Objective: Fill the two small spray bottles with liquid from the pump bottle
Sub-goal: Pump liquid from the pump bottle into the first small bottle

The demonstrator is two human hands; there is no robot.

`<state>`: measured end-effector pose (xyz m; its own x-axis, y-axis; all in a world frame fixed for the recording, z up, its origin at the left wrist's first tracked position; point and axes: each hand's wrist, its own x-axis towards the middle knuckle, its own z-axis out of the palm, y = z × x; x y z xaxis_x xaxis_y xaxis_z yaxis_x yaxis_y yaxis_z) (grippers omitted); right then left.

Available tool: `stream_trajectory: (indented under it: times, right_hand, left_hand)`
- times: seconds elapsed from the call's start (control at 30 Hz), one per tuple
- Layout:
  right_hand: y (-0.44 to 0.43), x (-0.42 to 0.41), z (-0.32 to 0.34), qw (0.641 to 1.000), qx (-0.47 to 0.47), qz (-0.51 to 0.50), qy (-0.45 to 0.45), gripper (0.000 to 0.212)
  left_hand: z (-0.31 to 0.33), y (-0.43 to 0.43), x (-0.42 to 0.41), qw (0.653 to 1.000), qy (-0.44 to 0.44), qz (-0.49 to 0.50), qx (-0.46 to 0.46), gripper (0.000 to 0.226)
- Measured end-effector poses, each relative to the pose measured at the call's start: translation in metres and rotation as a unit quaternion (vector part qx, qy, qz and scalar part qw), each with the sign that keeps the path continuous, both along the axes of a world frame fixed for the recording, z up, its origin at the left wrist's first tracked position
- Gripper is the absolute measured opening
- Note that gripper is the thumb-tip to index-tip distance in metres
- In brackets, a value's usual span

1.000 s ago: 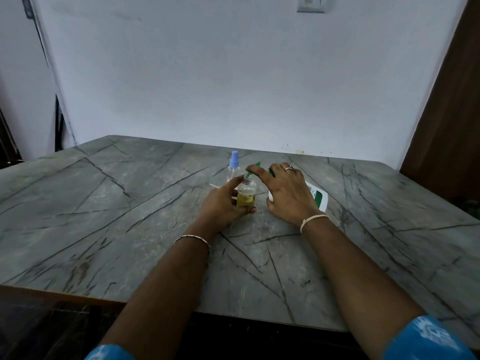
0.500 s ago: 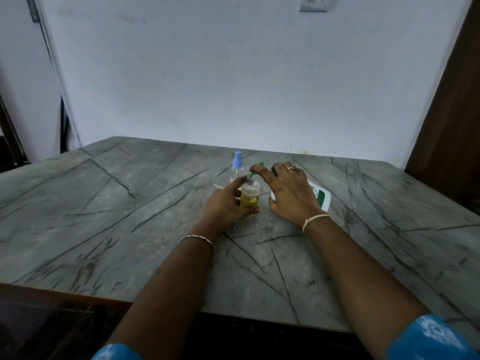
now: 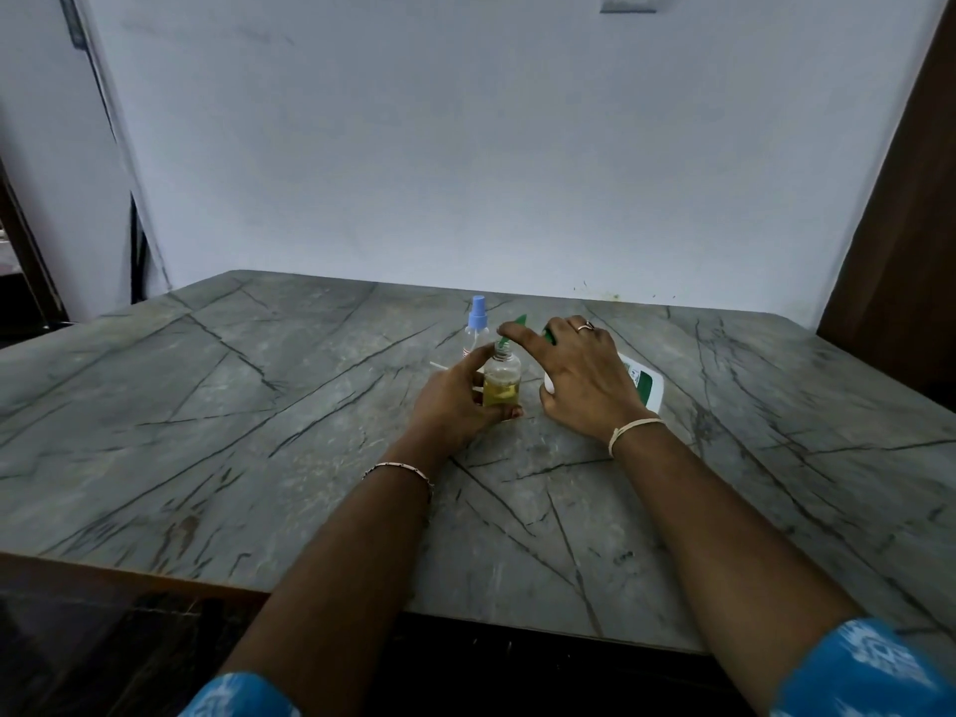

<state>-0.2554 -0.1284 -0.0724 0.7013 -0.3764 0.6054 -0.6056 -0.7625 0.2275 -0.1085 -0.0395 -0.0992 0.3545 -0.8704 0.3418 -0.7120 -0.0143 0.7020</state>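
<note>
Dim, flat light, soft shadows, wide-angle bending at edges

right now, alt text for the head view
The left hand holds a small bottle of yellow liquid on a table; right hand grips a pump bottle, its green spout at the small bottle's mouth. A blue-capped bottle stands behind.

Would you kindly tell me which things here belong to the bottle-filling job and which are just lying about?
Job:
- small open bottle, part-filled with yellow liquid, gripped by left hand
- blue-capped spray bottle
- pump bottle, tilted, held by right hand

Not the job:
- wall switch
- thin white piece on the table: cannot tell what it is
</note>
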Motion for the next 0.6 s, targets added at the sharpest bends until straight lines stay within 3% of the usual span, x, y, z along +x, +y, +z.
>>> stream_trajectory:
  times: [0.1,0.4,0.6]
  right_hand:
    - [0.0006,-0.0015,0.0000,1.000,-0.015,-0.004,0.004,0.089]
    - [0.0011,0.0026,-0.0009,1.000,0.024,-0.014,-0.010,0.069]
    - [0.0006,0.0029,-0.0006,0.999,0.037,0.002,-0.014,0.073]
  left_hand:
    - [0.0002,-0.0003,-0.0009,1.000,0.002,0.001,0.001,0.089]
    - [0.0014,0.0003,-0.0018,1.000,-0.008,-0.006,0.008,0.089]
    - [0.0016,0.0002,0.0011,1.000,-0.014,-0.004,0.006,0.089]
